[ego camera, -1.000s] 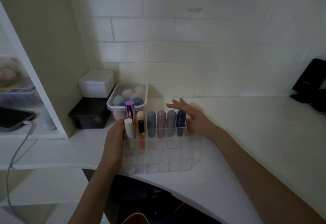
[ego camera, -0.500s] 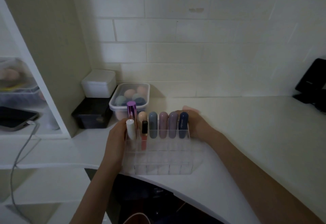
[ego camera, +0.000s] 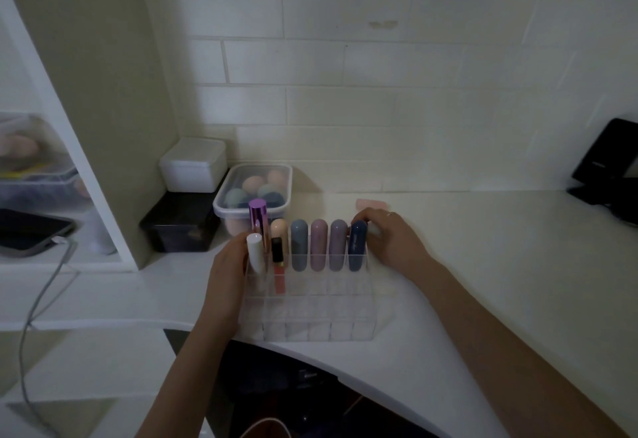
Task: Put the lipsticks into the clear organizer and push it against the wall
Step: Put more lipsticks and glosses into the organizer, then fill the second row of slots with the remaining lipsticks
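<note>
The clear organizer (ego camera: 317, 313) stands on the white counter near its curved front edge. Several lipsticks stand upright in its back rows: a white one (ego camera: 254, 252), a purple metallic one (ego camera: 258, 218), a peach one (ego camera: 279, 228), a black-capped pink one (ego camera: 277, 266), a grey-blue one (ego camera: 299, 244), a mauve one (ego camera: 319, 243), a lilac one (ego camera: 338, 243) and a dark blue one (ego camera: 357, 244). My left hand (ego camera: 226, 282) grips the organizer's left side. My right hand (ego camera: 393, 239) holds its back right corner, fingers curled by the dark blue lipstick.
A lidded tub of makeup sponges (ego camera: 253, 190), a white box (ego camera: 193, 164) on a black box (ego camera: 179, 227) sit in the left corner by the tiled wall (ego camera: 379, 106). A small pink item (ego camera: 371, 203) lies behind my right hand. A black object (ego camera: 611, 164) stands far right.
My right hand went from spread open beside the organizer to closed on its back right corner. The left hand kept its hold on the left side.
</note>
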